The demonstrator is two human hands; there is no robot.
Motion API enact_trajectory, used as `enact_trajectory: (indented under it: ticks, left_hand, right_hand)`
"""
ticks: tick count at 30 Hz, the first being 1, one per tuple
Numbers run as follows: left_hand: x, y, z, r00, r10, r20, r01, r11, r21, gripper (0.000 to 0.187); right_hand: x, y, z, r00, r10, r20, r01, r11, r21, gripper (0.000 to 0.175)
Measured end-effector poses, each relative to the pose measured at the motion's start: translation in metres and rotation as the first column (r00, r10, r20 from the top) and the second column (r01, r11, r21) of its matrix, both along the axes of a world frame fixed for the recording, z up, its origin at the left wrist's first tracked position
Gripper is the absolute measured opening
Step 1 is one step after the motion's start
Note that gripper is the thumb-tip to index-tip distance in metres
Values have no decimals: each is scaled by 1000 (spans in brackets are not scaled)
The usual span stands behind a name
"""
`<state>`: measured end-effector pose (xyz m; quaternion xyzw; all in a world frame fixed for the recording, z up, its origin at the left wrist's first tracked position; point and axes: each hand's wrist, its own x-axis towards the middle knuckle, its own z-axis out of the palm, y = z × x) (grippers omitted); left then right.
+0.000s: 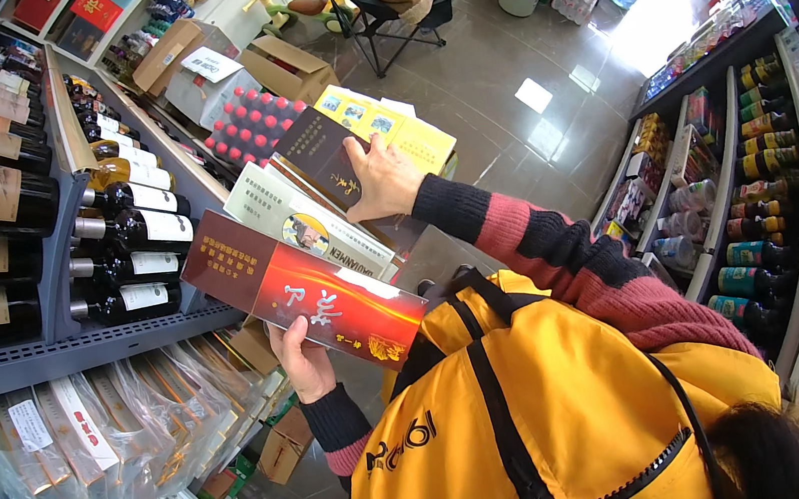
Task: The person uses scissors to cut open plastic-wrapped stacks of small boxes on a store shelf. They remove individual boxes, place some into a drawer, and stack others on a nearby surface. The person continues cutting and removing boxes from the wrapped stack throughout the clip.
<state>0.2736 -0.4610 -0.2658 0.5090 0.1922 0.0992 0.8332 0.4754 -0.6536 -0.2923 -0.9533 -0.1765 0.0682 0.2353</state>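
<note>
My left hand (306, 362) holds a long red and maroon cigarette carton (347, 309) by its lower edge, thumb on the printed face. Just beyond it lies a pale grey-green carton (305, 220) with a round picture, partly covered by the red one. My right hand (386, 179) spreads over a dark brown carton (310, 144), thumb and fingers apart; whether it grips the carton cannot be told. Farther out is a yellow carton (422, 136) with small pictures, overlapped by the brown one. What supports these cartons is mostly hidden.
Wine bottles (147, 226) lie on a grey shelf (80, 352) at left, above plastic-wrapped boxes (91, 434). Red-capped bottles (251, 125) and cardboard boxes (288, 67) stand beyond. A folding chair (383, 9) is on the tiled floor. Shelves of jars (767, 163) line the right.
</note>
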Motion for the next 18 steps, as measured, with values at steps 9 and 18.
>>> enact_trajectory:
  ticks: [9,18]
  left_hand:
    - [14,25,3,1000,-30,2,30,999,33,55]
    - [49,-5,28,988,-148,-32,148,989,-17,51]
  right_hand:
    - [29,-95,32,850,122,-513,277,725,631,74]
    - [-30,-226,-9,867,211,-451,497,-345,796,62]
